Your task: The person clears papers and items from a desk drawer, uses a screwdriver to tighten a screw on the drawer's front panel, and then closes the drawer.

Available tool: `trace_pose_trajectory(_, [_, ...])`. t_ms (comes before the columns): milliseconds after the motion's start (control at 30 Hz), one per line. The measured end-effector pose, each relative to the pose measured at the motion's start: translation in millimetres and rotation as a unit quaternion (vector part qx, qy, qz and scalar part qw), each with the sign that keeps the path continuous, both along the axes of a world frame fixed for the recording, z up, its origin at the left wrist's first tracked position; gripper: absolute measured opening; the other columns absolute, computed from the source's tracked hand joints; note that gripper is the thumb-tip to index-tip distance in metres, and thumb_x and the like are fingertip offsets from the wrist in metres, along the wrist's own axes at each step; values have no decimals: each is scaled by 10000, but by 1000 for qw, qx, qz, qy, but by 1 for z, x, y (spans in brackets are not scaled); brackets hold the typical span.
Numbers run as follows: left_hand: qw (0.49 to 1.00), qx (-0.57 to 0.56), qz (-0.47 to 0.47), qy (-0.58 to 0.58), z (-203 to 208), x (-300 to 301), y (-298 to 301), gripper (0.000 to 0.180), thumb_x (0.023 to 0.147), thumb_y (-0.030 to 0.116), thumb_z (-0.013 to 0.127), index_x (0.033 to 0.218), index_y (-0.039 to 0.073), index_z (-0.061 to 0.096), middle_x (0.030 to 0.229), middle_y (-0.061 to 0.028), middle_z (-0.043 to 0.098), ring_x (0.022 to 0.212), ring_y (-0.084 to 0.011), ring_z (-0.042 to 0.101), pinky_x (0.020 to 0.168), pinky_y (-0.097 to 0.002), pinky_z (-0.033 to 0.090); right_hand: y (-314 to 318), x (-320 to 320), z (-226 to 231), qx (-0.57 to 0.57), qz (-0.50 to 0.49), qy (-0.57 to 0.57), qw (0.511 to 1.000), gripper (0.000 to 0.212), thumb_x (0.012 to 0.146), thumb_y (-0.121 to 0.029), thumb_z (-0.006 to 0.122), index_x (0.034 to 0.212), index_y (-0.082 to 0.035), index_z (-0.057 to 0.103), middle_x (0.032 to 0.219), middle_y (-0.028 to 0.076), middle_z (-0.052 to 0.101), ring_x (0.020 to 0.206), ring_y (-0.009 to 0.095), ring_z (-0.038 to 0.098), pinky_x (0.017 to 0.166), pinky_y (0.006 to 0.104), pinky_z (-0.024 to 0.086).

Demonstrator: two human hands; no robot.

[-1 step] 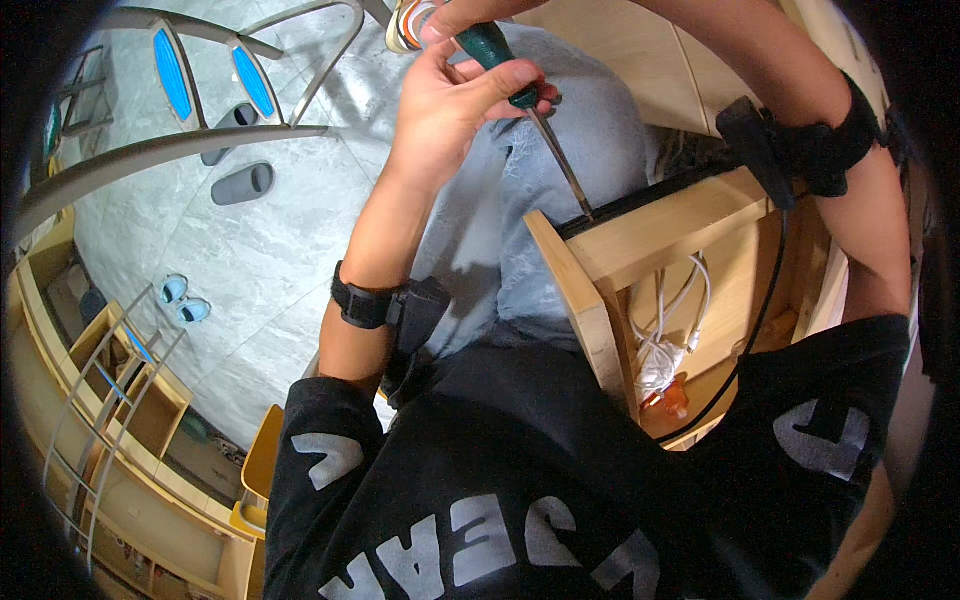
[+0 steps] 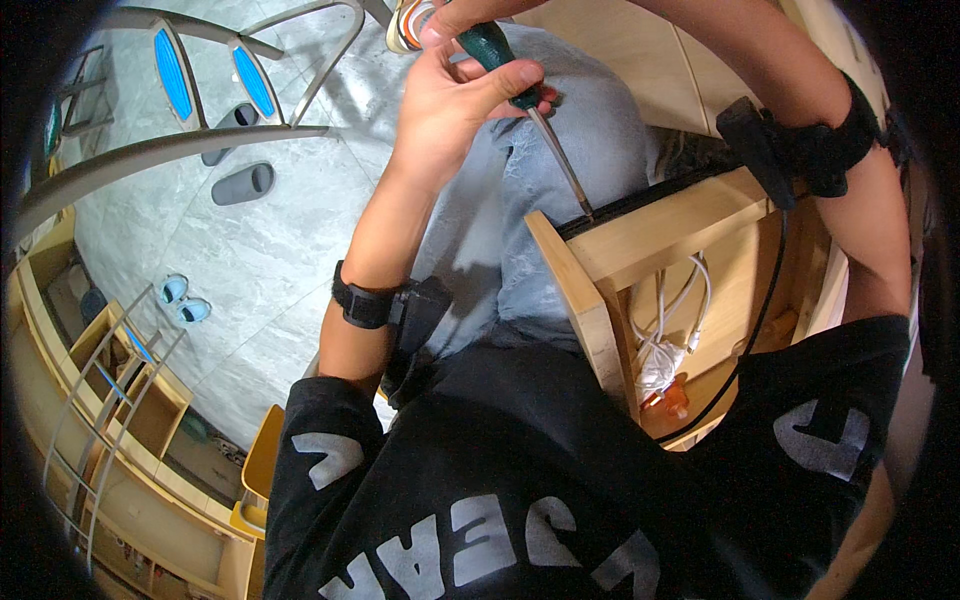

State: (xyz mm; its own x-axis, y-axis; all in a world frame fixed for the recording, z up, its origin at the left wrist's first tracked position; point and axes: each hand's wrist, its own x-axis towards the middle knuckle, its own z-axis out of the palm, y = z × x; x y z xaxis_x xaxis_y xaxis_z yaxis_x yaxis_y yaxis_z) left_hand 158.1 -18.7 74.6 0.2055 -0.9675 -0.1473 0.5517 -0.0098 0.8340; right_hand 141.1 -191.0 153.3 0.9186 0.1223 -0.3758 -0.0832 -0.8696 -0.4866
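My left hand [image 2: 447, 110] is closed around the lower handle of a screwdriver [image 2: 487, 50], its thumb laid along the dark green grip. At the top edge, my right hand [image 2: 466, 13] bends in from the right with its thumb by the butt of that handle; it is partly cut off by the frame. The metal shaft slants down to the right, and its tip meets a dark strip [image 2: 640, 200] along the far edge of a pulled-out wooden drawer [image 2: 680, 232]. Whether a screw sits under the tip is too small to tell.
White cables [image 2: 660, 360] and an orange-red item [image 2: 672, 398] lie inside the drawer. A black cord [image 2: 765, 320] hangs across it from my right wrist strap. Grey slippers [image 2: 242, 184] lie on the tiled floor beside a metal ladder with blue treads [image 2: 173, 75]. Jeans-covered legs are below my hands.
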Motion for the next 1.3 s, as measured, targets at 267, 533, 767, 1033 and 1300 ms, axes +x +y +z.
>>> trace_pose_trajectory(267, [951, -90, -66, 290, 1, 2, -2, 421, 910, 142, 625, 1233, -76, 466, 1186, -299, 584, 1107, -379, 606, 968, -481, 497, -3, 6, 29, 108, 53, 134, 984, 235, 769, -220, 618, 810, -10, 717, 720, 125, 686, 678, 221, 615, 674, 351, 463])
trace_pose_trajectory(533, [995, -71, -30, 57, 2, 2, -2, 277, 896, 49, 631, 1119, -54, 502, 1067, -253, 656, 924, -321, 690, 813, -405, 589, 4, -3, 32, 70, -17, 30, 997, 279, 762, -271, 671, 793, 2, 720, 700, 143, 677, 648, 204, 607, 639, 357, 460])
trace_pose_trajectory(767, [999, 34, -25, -6, 7, 0, -1, 342, 909, 43, 603, 1206, -57, 465, 1129, -260, 633, 960, -318, 680, 820, -398, 590, -5, -3, 22, 35, -14, 22, 999, 257, 751, -240, 686, 800, 10, 720, 719, 160, 680, 653, 206, 610, 642, 341, 468])
trace_pose_trajectory(1033, [977, -92, -80, 172, -14, 9, 12, 363, 907, 69, 609, 1227, -66, 502, 1147, -230, 621, 1036, -339, 641, 924, -474, 528, 7, 0, 29, 254, -99, 43, 961, 293, 720, -191, 678, 917, 23, 713, 796, 93, 701, 719, 174, 619, 662, 294, 477])
trace_pose_trajectory(1300, [995, 9, -30, 90, -4, -4, 11, 269, 831, 111, 739, 1021, -23, 605, 946, -105, 677, 874, -233, 684, 789, -343, 563, -4, 7, 33, 57, 8, 121, 991, 257, 716, -238, 703, 744, 17, 690, 665, 89, 655, 646, 153, 587, 611, 325, 444])
